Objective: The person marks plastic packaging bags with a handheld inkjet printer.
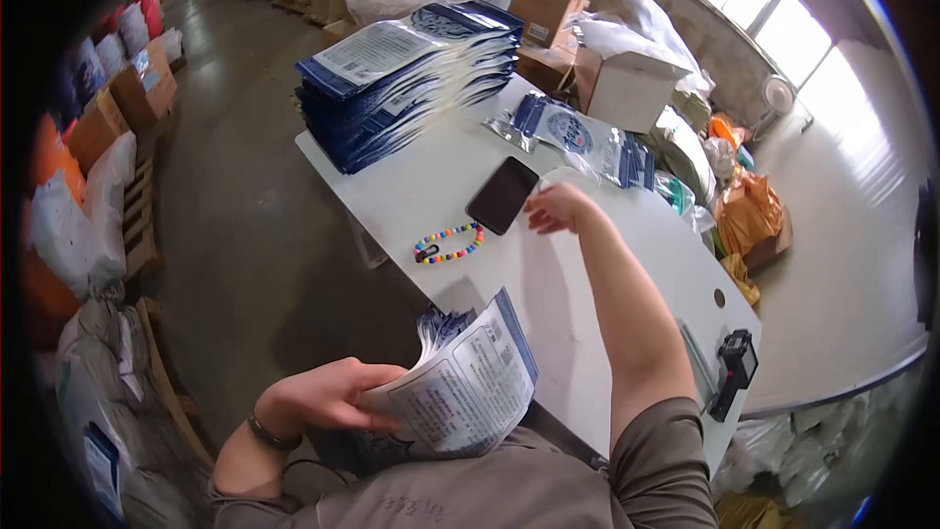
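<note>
presently, the left hand (328, 397) is clasping a bundle of printed pouches (460, 397) by its left side, thumb and fingers wrapping its thickness, while the bundle is bowing and fanning at its top beside the left edge of a white table (392, 206). it is probably handling as a bendy, fairly light block, its slick leaves tending to slide apart, so a full-thickness grip along one side is looking safer than a corner pinch. at the surface's far left corner a tall stack of pouches (406, 88) is standing; a beaded strap (478, 238) is lying near the left edge, with a dark phone (503, 196) resting just beyond. beside it the right hand (563, 208) is reaching over the surface, fingers loosely bent, slightly apart, seemingly holding nothing. a handheld device (734, 372) is lying by the right corner.
</note>
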Tool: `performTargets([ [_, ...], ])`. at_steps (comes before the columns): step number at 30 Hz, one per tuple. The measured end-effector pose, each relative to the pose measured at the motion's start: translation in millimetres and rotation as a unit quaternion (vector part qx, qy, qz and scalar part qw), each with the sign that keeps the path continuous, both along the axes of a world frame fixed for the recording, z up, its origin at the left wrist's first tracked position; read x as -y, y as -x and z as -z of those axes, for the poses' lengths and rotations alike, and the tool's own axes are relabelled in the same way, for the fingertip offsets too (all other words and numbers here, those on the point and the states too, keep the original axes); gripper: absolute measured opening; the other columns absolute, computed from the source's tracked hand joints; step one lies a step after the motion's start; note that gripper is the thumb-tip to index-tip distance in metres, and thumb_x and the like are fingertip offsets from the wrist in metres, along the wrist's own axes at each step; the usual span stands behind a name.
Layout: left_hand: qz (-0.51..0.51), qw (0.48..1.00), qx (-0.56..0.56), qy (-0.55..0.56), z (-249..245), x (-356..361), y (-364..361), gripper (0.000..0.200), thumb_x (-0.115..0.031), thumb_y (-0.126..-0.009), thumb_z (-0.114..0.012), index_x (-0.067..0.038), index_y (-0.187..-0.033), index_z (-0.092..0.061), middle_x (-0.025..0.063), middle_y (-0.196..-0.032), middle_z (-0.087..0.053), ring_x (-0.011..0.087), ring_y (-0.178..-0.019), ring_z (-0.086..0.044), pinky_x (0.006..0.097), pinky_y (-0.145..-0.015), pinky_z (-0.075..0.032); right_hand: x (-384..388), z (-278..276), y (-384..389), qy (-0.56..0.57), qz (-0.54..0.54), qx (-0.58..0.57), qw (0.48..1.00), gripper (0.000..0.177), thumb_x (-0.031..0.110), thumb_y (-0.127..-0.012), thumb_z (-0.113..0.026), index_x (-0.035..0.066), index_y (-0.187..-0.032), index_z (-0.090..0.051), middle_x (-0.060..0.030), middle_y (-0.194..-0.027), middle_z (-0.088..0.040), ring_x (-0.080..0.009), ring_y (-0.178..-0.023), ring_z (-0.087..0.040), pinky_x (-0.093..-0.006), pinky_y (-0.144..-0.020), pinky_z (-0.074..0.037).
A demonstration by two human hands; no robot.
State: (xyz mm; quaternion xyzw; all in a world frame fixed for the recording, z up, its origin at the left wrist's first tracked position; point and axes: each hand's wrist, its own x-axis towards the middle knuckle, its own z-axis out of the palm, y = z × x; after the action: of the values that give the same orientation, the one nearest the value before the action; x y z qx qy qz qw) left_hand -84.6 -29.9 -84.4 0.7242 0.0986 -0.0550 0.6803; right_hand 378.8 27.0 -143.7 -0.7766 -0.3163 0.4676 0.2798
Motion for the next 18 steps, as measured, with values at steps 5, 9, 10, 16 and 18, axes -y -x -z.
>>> performTargets([
  [5,-0.065,0.996,-0.005,0.053,11,-3,19,0.057,-0.007,-0.086,-0.078,0.002,-0.138,-0.054,0.0067,-0.109,-0.073,0.0085,-0.095,-0.066,0.0258,-0.082,-0.055,-39,70,19,-0.078,0.075,0.023,0.994,0.016,0.010,-0.088,-0.069,0.001,-0.100,-0.067,-0.0090,-0.092,-0.070,-0.0209,-0.079,-0.070,-0.0350,-0.069,-0.061],
  [9,-0.082,0.992,0.001,0.098,20,-8,9,0.055,-0.012,-0.088,-0.078,0.000,-0.136,-0.056,0.0073,-0.109,-0.074,0.0097,-0.093,-0.066,0.0261,-0.084,-0.054,-82,67,48,-0.134,0.042,-0.111,0.984,0.017,0.015,-0.091,-0.071,0.000,-0.098,-0.068,-0.0083,-0.088,-0.071,-0.0186,-0.082,-0.070,-0.0354,-0.073,-0.060],
  [10,-0.092,0.989,0.002,0.117,19,-9,5,0.053,-0.015,-0.088,-0.078,-0.001,-0.135,-0.057,0.0075,-0.108,-0.074,0.0103,-0.092,-0.067,0.0263,-0.084,-0.054,-88,61,61,-0.148,0.046,-0.084,0.984,0.015,0.014,-0.087,-0.072,0.000,-0.090,-0.070,-0.0108,-0.083,-0.071,-0.0222,-0.075,-0.070,-0.0364,-0.068,-0.059],
  [16,-0.042,0.999,0.005,0.021,5,-20,-9,0.051,-0.013,-0.087,-0.078,-0.003,-0.133,-0.058,0.0088,-0.104,-0.075,0.0126,-0.090,-0.069,0.0285,-0.082,-0.054,-85,40,36,-0.091,-0.106,0.424,0.895,0.021,0.010,-0.084,-0.063,-0.001,-0.097,-0.075,-0.0251,-0.109,-0.070,-0.0413,-0.105,-0.066,-0.0441,-0.092,-0.054],
  [18,-0.014,1.000,-0.008,0.011,-5,-23,-18,0.051,-0.013,-0.086,-0.078,-0.004,-0.133,-0.059,0.0096,-0.102,-0.075,0.0148,-0.090,-0.070,0.0294,-0.080,-0.054,-98,80,-9,-0.042,-0.172,0.402,0.898,0.053,0.003,-0.077,-0.060,0.003,-0.130,-0.063,-0.0207,-0.118,-0.069,-0.0378,-0.113,-0.064,-0.0406,-0.097,-0.052],
])
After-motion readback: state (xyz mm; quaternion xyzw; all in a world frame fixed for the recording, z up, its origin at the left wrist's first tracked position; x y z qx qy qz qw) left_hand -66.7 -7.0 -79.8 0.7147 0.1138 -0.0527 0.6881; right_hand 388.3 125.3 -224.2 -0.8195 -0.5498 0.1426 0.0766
